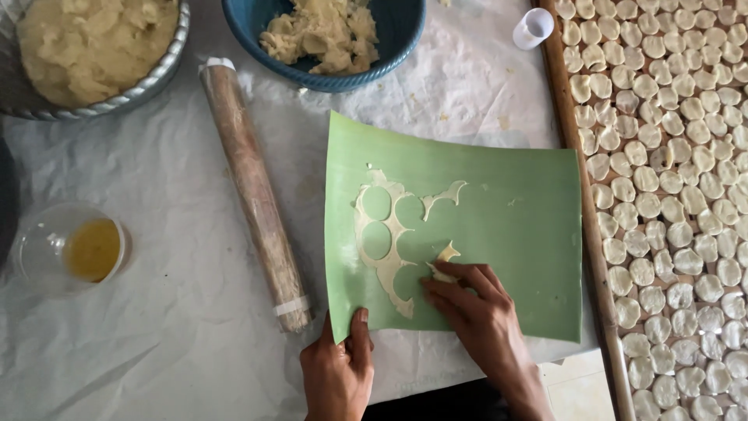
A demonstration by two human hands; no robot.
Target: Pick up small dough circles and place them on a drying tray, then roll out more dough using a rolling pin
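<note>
A green leaf sheet (499, 218) lies flat on the white plastic-covered table. Thin pale dough scraps (383, 234) with round holes cut out of them stick to its left half. My right hand (475, 308) rests on the sheet, its fingertips pinching a small piece of dough scrap (444, 261) and lifting it. With thumb on top, my left hand (339, 370) presses the sheet's lower left corner against the table.
A plastic-wrapped rolling pin (253, 191) lies left of the sheet. A blue bowl (405, 31) and a metal bowl (167, 66) of dough stand at the back. A clear cup of yellow oil (74, 249) sits far left. A wooden tray (580, 156) with several dough rounds and a white cup cutter (534, 27) are at right.
</note>
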